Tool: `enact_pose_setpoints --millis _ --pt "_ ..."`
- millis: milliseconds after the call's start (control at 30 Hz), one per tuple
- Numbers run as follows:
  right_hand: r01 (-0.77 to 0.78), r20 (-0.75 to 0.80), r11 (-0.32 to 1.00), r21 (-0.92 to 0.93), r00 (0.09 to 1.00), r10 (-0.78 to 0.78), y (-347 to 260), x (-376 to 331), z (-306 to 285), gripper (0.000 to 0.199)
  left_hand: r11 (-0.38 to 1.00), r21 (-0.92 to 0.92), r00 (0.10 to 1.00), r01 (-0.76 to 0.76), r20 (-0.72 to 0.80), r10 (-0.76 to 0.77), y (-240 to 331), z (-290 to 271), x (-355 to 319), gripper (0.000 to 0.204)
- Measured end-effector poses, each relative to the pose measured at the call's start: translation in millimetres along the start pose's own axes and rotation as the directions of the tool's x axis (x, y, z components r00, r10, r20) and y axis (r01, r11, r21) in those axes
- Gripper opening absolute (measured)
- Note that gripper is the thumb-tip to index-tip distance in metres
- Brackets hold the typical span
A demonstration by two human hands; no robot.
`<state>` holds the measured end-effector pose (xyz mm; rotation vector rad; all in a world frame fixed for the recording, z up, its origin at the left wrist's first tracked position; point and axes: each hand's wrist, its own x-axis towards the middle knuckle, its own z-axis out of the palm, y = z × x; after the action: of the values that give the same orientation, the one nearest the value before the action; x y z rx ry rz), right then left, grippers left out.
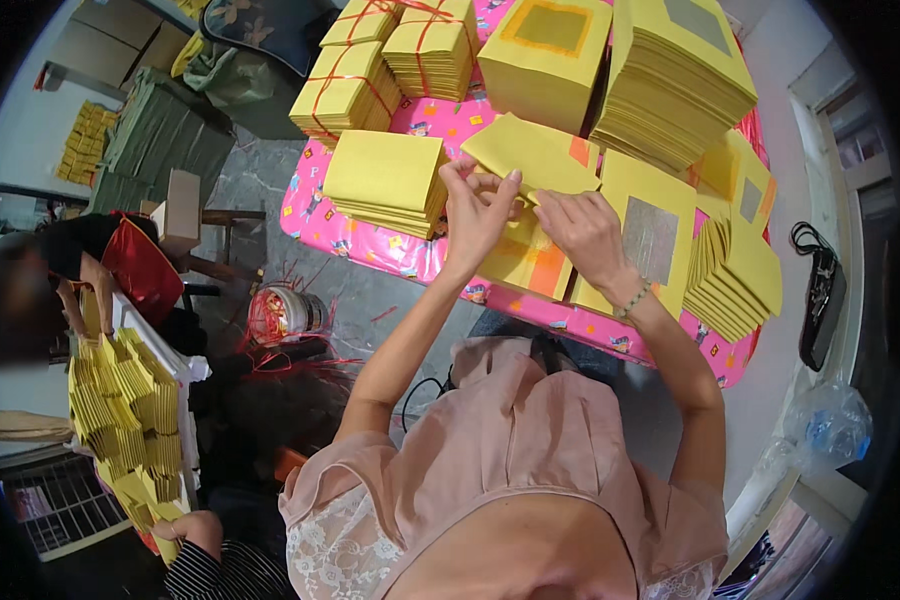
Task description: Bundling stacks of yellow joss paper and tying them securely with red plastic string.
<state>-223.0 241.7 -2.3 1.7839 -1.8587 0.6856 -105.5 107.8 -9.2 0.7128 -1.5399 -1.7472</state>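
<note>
Both hands are at a yellow joss paper sheet (530, 155), partly folded over, with an orange band near its right end. My left hand (478, 212) pinches its near left edge between thumb and fingers. At its near right edge, my right hand (585, 232) has its fingers curled on the fold; a beaded bracelet circles that wrist. Beneath the hands lies another yellow sheet (518, 262) with an orange strip. A yellow sheet with a silver square (650, 240) lies to the right. Left of my left hand is a stack of folded sheets (385, 175).
A pink patterned cloth (315, 215) covers the table. Behind are tall paper stacks (670, 110) and bundles tied with red string (350, 90). Folded sheets fan out (735, 275) at right. Lower left, other people handle folded paper (125, 400). A bucket (285, 312) with red strings stands on the floor.
</note>
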Motion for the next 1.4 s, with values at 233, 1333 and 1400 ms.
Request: enact_pose_setpoints --millis 233,1333,1400 --pt "-0.003 0.024 0.999 0.047 1.0 0.001 -20 7 -6 0.028 0.998 -0.056 0.995 0.042 -0.086 -0.046 9 -4 -4 0.07" --pt "-0.238 0.181 0.951 0.199 0.962 0.203 -2 -33 -26 0.019 0.979 0.206 0.888 -0.012 -0.448 0.105 2 -148 17 0.079" --pt "-0.244 0.18 0.948 0.206 0.961 0.208 -2 -35 -25 0.019 0.982 0.189 0.887 -0.001 -0.454 0.088 1 -148 17 0.081"
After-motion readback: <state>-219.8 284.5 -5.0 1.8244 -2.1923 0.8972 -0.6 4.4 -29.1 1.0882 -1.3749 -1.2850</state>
